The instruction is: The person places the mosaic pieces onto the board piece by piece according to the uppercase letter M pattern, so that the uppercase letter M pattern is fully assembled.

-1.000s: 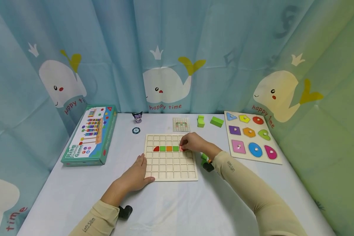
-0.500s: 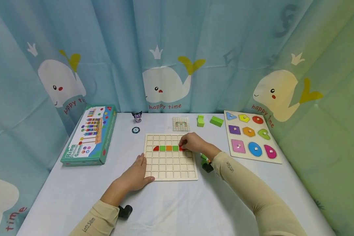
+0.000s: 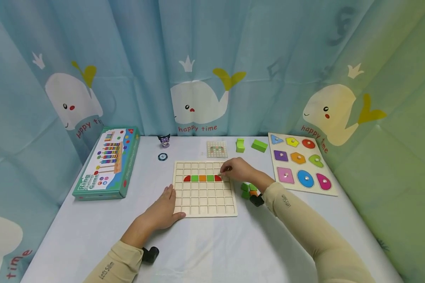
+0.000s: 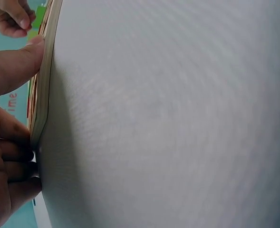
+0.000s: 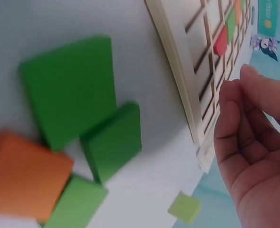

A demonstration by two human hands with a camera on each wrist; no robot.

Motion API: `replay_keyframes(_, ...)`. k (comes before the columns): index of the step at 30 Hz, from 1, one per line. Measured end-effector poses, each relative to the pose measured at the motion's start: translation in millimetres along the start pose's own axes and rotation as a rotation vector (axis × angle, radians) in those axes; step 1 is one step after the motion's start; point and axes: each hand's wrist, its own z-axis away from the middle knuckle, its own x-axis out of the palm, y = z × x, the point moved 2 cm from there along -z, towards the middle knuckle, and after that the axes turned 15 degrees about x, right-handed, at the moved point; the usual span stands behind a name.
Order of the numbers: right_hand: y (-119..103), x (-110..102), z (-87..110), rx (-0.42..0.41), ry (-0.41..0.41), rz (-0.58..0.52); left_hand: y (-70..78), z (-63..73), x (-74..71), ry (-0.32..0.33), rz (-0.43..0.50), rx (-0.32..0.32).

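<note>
A wooden grid board (image 3: 205,204) lies mid-table, with a row across its upper part: a red quarter-round piece (image 3: 187,179), a green square (image 3: 195,178), an orange square (image 3: 202,178), a green square (image 3: 210,178) and another red quarter-round piece (image 3: 217,178). My left hand (image 3: 163,208) rests against the board's lower left corner, thumb on the front edge and fingers along the left side. Over the board's upper right hovers my right hand (image 3: 238,169), just right of the row. Its fingers are loosely bent, thumb near the index fingertip, with nothing visible between them (image 5: 258,137).
Loose green and orange blocks (image 5: 73,90) lie right of the board. Behind it are a pattern card (image 3: 217,149), two light green blocks (image 3: 259,146), a figurine (image 3: 164,140) and a round chip (image 3: 162,157). A game box (image 3: 106,165) stands left, a shape puzzle (image 3: 294,184) right.
My right hand has let go of the right-hand red quarter-round piece and moved slightly right, leaving it in its cell. My left hand has stayed at the board's corner.
</note>
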Motion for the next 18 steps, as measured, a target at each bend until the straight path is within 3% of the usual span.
replay_keyframes(7, 11.0, -13.3, 9.9, -0.006, 0.009, -0.009, 0.0, 0.0, -1.0, -0.004, 0.001, -0.001)
replay_keyframes(18, 26.2, -23.9, 28.3, 0.080, 0.019, -0.016, -2.1, -0.8, -0.2, -0.005, -0.011, 0.008)
